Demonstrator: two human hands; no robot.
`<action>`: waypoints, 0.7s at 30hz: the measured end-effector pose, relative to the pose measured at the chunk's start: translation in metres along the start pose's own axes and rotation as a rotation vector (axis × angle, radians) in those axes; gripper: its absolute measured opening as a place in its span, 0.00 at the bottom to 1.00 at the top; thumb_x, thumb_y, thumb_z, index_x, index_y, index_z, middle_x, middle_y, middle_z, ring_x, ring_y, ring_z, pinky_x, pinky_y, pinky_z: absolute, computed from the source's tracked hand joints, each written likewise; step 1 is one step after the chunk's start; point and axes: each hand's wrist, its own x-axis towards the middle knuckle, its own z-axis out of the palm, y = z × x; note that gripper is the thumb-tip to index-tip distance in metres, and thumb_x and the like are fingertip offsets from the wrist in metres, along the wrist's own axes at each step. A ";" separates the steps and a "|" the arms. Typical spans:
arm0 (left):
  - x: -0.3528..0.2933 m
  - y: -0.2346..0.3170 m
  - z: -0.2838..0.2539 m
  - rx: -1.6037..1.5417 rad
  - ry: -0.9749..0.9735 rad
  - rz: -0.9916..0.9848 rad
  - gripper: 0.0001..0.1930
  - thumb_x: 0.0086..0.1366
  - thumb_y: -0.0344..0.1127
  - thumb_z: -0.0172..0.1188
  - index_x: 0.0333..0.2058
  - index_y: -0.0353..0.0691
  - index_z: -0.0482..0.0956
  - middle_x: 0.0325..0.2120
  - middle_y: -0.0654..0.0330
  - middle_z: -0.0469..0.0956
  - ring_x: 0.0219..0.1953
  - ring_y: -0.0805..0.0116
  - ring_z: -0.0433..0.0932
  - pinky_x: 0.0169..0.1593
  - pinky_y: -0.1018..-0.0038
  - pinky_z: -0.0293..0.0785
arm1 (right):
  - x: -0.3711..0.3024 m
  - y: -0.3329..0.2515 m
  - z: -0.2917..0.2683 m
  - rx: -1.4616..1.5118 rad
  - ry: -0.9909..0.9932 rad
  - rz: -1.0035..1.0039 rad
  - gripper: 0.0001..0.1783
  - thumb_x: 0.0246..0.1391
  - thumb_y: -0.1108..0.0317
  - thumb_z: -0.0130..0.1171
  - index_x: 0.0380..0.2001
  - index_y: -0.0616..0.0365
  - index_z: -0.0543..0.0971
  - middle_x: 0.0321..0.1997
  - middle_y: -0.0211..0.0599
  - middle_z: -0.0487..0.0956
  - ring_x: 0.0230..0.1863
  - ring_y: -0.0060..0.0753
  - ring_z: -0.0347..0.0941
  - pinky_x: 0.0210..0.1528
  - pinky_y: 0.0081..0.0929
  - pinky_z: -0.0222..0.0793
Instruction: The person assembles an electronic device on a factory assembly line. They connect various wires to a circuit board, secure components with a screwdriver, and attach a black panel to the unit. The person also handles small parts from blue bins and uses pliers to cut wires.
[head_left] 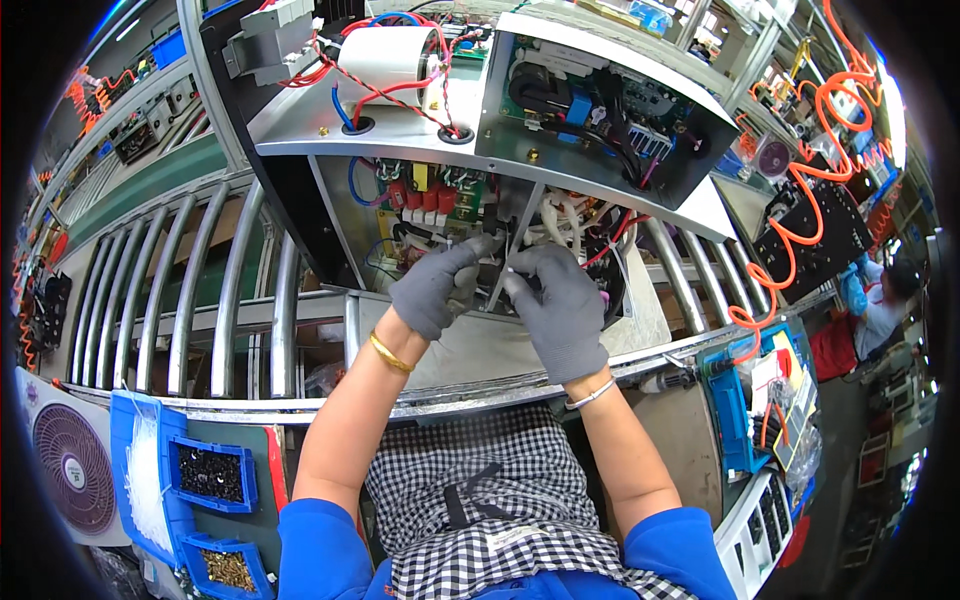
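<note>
Open grey sheet-metal appliance chassis (pixel 400 135), centre to 12 o'clock, lying on steel roller conveyor (pixel 200 290); inside: red, blue, white wiring w/ connectors.

Left hand (pixel 437 285), grey knit glove, gold bangle at wrist: fingers curled narrow, pinching at white cable bundle (pixel 560 215) inside chassis, just L of centre.

Right hand (pixel 560 305), grey knit glove, thin silver bracelet: fingers bent close, tips touching left hand's, on same bundle. What exactly is pinched between them: can't tell.

White cylindrical capacitor (pixel 385 55), 12 o'clock, on chassis top, red wires looped round it.

Green circuit board w/ blue block and black cables (pixel 590 100), 1 o'clock, in tilted open metal box.

Yellow rectangular label (pixel 420 177), small, above left hand, beside red connectors.

Blue plastic bin of black screws (pixel 210 473), 8 o'clock; second blue plastic bin of brass-coloured screws (pixel 225 568), 7 o'clock, just below it.

Clear bag of white cable ties (pixel 145 480), 8 o'clock, just L of bins, in blue tray.

Round brown fan grille in white housing (pixel 70 465), 8–9 o'clock edge, small round white label at hub.

Orange coiled air hose (pixel 800 200), 2–3 o'clock, hanging over black unit.

Blue tray w/ papers and orange wire (pixel 760 400), 4 o'clock.

Second person in blue glove (pixel 880 295), 3 o'clock, well apart.
</note>
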 end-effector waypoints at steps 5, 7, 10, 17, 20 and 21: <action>-0.003 -0.004 0.006 -0.157 0.016 -0.040 0.08 0.71 0.41 0.54 0.41 0.45 0.75 0.12 0.75 0.63 0.10 0.85 0.57 0.12 0.85 0.49 | 0.003 -0.010 0.007 -0.087 0.036 0.032 0.10 0.50 0.63 0.66 0.34 0.51 0.78 0.36 0.34 0.77 0.30 0.39 0.78 0.31 0.35 0.73; -0.006 -0.004 0.012 -0.184 0.009 -0.054 0.07 0.69 0.41 0.56 0.36 0.48 0.76 0.13 0.74 0.64 0.11 0.84 0.58 0.13 0.86 0.49 | 0.004 -0.011 0.010 -0.095 0.058 0.021 0.09 0.49 0.63 0.66 0.33 0.50 0.78 0.36 0.33 0.77 0.30 0.39 0.78 0.31 0.35 0.73; -0.006 -0.005 0.013 -0.196 -0.025 -0.051 0.06 0.70 0.40 0.55 0.36 0.47 0.75 0.13 0.74 0.65 0.10 0.85 0.58 0.13 0.87 0.50 | 0.003 -0.009 0.013 -0.116 0.089 -0.003 0.09 0.49 0.64 0.66 0.33 0.50 0.78 0.36 0.33 0.77 0.30 0.39 0.78 0.30 0.35 0.73; 0.001 -0.007 0.007 -0.256 -0.025 -0.102 0.06 0.71 0.39 0.52 0.37 0.47 0.75 0.12 0.74 0.65 0.10 0.85 0.58 0.11 0.87 0.50 | 0.004 -0.010 0.017 -0.100 0.136 -0.016 0.08 0.49 0.64 0.66 0.33 0.50 0.78 0.36 0.34 0.77 0.31 0.40 0.78 0.30 0.36 0.73; -0.002 -0.005 0.010 -0.269 -0.058 -0.096 0.06 0.71 0.39 0.52 0.37 0.47 0.76 0.12 0.74 0.65 0.09 0.85 0.58 0.11 0.87 0.51 | 0.004 -0.009 0.018 -0.131 0.124 0.000 0.08 0.49 0.64 0.66 0.33 0.50 0.78 0.36 0.34 0.77 0.31 0.40 0.78 0.30 0.36 0.73; -0.003 -0.002 0.010 -0.261 -0.056 -0.101 0.06 0.71 0.39 0.52 0.36 0.47 0.76 0.12 0.74 0.65 0.09 0.85 0.58 0.10 0.87 0.51 | 0.004 -0.008 0.017 -0.122 0.118 0.009 0.09 0.49 0.64 0.66 0.33 0.50 0.78 0.35 0.34 0.77 0.31 0.40 0.78 0.31 0.36 0.73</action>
